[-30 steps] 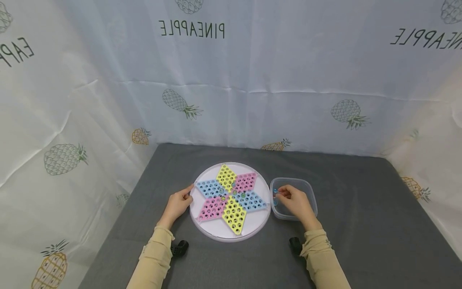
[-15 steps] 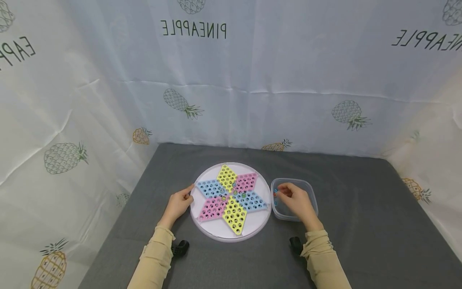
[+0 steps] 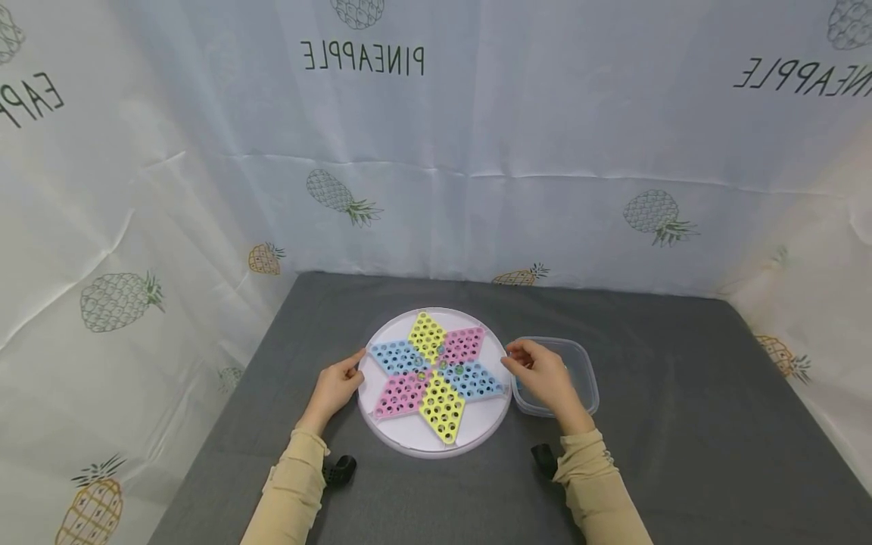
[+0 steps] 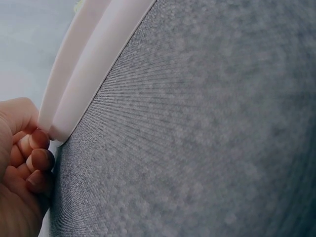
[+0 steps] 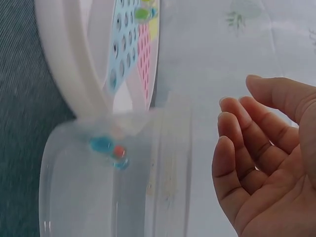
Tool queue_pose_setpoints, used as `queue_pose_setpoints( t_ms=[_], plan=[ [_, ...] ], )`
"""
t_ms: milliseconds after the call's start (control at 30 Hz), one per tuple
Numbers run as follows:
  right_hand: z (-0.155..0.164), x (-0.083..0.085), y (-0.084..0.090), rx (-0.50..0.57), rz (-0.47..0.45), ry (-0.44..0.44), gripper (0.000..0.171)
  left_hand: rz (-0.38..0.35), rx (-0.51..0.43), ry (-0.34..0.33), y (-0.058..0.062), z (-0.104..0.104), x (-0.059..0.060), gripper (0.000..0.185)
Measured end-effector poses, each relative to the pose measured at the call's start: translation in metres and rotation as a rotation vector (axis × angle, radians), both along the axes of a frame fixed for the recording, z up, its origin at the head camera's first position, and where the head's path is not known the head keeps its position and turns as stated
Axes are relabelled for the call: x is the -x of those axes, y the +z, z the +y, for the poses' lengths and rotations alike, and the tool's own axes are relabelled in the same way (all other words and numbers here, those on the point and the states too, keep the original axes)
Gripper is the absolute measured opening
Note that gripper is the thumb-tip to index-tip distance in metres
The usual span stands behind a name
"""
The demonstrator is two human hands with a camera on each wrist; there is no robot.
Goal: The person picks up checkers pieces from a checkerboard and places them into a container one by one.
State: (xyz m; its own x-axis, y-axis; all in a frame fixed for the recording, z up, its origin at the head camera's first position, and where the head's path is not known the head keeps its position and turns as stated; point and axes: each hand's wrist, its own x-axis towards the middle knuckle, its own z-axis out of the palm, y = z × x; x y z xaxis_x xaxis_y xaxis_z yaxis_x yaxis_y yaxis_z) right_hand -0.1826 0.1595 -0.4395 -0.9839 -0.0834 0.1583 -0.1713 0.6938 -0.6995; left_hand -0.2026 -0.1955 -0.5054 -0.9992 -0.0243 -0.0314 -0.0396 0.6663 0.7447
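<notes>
A round white Chinese checkers board [image 3: 383, 433] with a pink, yellow and blue star lies mid-table, several marbles around its centre. My left hand [image 3: 337, 384] holds its left rim, thumb and fingers at the edge; in the left wrist view the hand [image 4: 22, 163] has its other fingertips curled just under the rim [image 4: 81, 69]. Over the left side of a clear plastic box [image 3: 591, 378], by the board's right edge, hovers my right hand [image 3: 543, 373]. The right wrist view shows that hand [image 5: 266, 153] with thumb and fingers apart and nothing between them.
A blue marble [image 5: 102, 144] and a red marble [image 5: 119, 151] lie in the box among others. The box stands against the board's right side. Grey cloth [image 3: 681, 424] covers the table, and a pineapple-print curtain [image 3: 463, 219] hangs behind and at the sides.
My right hand has moved left and up from inside the clear box toward the board's right rim. My left hand stays at the board's left rim.
</notes>
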Motion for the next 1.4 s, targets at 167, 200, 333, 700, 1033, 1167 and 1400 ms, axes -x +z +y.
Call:
queue_pose_setpoints(
  t_ms=[167, 200, 333, 700, 1033, 1167, 1400],
  plan=[
    [-0.014, 0.001, 0.001, 0.039, 0.003, 0.032, 0.025, 0.002, 0.001, 0.005, -0.002, -0.001, 0.000, 0.048],
    [-0.017, 0.001, 0.002, 0.047, 0.006, 0.038, 0.025, 0.000, 0.001, 0.007, -0.002, -0.002, 0.000, 0.048],
    [-0.030, 0.002, 0.003, 0.069, 0.005, 0.058, 0.024, -0.002, 0.000, 0.010, -0.004, -0.003, 0.000, 0.048],
    [-0.051, 0.005, -0.007, 0.082, -0.006, 0.105, 0.025, 0.058, 0.025, -0.004, -0.004, -0.004, 0.004, 0.048],
    [-0.061, 0.009, -0.021, 0.063, -0.038, 0.107, 0.022, 0.033, 0.020, -0.007, -0.004, -0.003, 0.004, 0.049],
    [-0.064, 0.010, -0.027, 0.042, -0.037, 0.094, 0.021, 0.011, 0.017, -0.007, -0.003, -0.002, 0.003, 0.049],
    [-0.068, 0.012, -0.034, -0.001, -0.090, 0.066, 0.022, 0.012, 0.008, -0.004, -0.002, -0.001, 0.003, 0.049]
  ],
)
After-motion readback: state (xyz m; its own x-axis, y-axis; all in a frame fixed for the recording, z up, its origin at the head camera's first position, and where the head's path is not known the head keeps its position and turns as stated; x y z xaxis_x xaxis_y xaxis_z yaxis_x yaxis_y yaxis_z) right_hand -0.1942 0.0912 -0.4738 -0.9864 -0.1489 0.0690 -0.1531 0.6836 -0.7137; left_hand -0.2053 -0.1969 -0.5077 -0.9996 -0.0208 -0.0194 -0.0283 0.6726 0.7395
